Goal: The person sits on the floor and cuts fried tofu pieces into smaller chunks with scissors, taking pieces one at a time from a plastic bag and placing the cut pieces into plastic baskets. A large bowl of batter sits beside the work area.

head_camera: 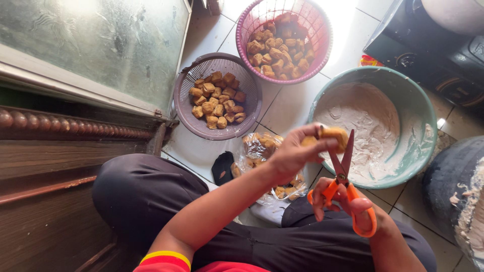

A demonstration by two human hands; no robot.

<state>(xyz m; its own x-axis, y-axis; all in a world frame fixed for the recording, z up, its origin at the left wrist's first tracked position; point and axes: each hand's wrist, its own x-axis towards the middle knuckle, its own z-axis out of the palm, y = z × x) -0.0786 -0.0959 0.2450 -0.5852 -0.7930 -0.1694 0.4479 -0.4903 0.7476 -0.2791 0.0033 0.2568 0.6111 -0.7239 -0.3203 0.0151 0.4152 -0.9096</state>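
Observation:
My left hand [294,152] holds a golden-brown fried tofu piece [335,136] pinched at the fingertips. My right hand [343,200] grips orange-handled scissors [344,174], whose blades point up and straddle the tofu piece. Both hands hover over my lap, just in front of a green bowl [422,126] holding white paste.
A purple basket [189,111] of fried tofu pieces sits on the tiled floor, with a pink basket [322,30] of more tofu behind it. A clear plastic bag [259,146] of tofu lies by my knees. Wooden furniture stands at left, dark objects at right.

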